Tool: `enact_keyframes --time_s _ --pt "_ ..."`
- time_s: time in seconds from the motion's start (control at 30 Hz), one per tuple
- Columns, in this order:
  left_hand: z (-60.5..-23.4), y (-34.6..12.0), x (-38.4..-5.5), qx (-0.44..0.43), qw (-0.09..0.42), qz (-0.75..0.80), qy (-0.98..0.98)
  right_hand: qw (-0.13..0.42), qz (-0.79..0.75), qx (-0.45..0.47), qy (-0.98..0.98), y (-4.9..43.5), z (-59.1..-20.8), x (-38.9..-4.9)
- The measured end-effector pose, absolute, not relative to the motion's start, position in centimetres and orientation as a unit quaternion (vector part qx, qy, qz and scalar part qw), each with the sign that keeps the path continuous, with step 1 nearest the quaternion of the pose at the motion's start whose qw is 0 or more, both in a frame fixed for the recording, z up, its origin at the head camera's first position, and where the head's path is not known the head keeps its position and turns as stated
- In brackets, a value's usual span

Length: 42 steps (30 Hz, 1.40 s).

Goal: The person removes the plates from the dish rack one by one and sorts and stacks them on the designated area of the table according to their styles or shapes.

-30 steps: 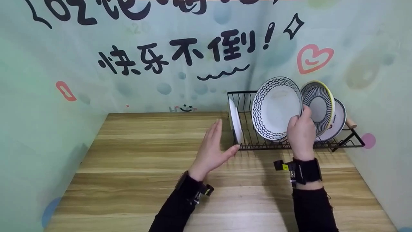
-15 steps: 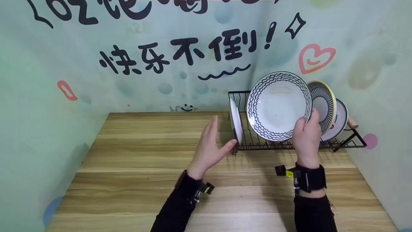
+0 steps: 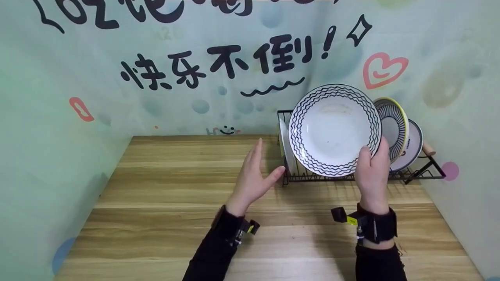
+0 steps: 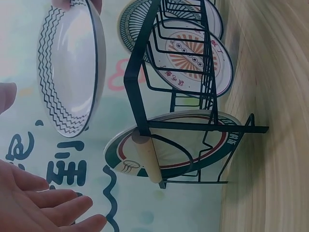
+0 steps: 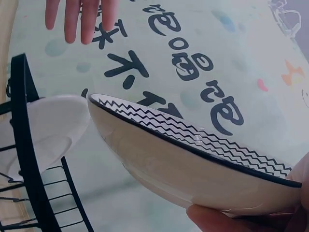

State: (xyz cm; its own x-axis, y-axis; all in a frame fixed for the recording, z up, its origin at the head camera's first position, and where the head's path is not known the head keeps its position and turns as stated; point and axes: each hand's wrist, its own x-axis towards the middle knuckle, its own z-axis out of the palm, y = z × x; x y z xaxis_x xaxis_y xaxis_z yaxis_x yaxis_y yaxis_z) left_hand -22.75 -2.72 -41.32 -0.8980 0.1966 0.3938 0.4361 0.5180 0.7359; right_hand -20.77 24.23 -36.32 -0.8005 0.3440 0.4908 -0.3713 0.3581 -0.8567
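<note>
My right hand [image 3: 373,177] grips a deep white plate [image 3: 332,128] by its right edge, thumb on the inner face. Black zigzag lines circle the plate's rim. It is raised in front of the black wire dish rack [image 3: 324,180], its face toward the head camera. In the right wrist view, the plate's pale underside [image 5: 149,159] shows, with fingers [image 5: 212,220] beneath it. My left hand [image 3: 252,179] hovers left of the rack, empty, fingers straight and thumb spread. A plate [image 3: 286,150] stands upright at the rack's left end, partly covered by the zigzag plate; its green-edged face [image 4: 169,140] shows in the left wrist view.
A yellow-rimmed striped bowl [image 3: 396,128] and another plate [image 3: 413,150] lean in the rack's right part. Wooden pegs, one at the right end [image 3: 428,149], cap the rack's wire ends. The wood tabletop [image 3: 175,187] meets a printed backdrop [image 3: 183,109] behind.
My right hand has lifted the zigzag plate up and toward me, clear of the striped bowl, and its face has turned more to the head camera. My left hand has drawn slightly left.
</note>
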Motion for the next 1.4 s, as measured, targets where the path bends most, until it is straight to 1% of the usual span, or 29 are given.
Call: enact_keyframes --time_s 0.2,0.43,0.7,0.87,1.1,1.27,1.4 --pt "-41.3 -2.9 -22.8 -0.177 0.129 -0.484 -0.847 0.308 0.575 0.031 -0.758 23.4 -36.3 -20.4" --pt "-41.5 -3.0 -23.1 -0.186 0.148 -0.52 -0.82 0.29 0.573 0.062 -0.764 22.7 -36.6 -20.4" --pt "-41.6 -3.3 -23.7 -0.192 0.143 -0.553 -0.798 0.278 0.55 0.058 -0.785 22.0 -37.1 -20.4" --pt "-41.6 -3.5 -23.9 -0.185 0.144 -0.57 -0.787 0.268 0.552 0.072 -0.786 21.9 -37.2 -20.5" --pt "-41.5 -3.6 -24.0 -0.182 0.124 -0.614 -0.758 0.238 0.551 0.096 -0.794 22.0 -37.3 -20.5" --pt "-41.5 -3.9 -24.0 -0.183 0.106 -0.655 -0.725 0.229 0.563 0.111 -0.786 21.9 -37.5 -20.6" --pt "-41.5 -4.2 -24.0 -0.174 0.101 -0.659 -0.725 0.217 0.574 0.114 -0.781 21.8 -37.7 -20.7"
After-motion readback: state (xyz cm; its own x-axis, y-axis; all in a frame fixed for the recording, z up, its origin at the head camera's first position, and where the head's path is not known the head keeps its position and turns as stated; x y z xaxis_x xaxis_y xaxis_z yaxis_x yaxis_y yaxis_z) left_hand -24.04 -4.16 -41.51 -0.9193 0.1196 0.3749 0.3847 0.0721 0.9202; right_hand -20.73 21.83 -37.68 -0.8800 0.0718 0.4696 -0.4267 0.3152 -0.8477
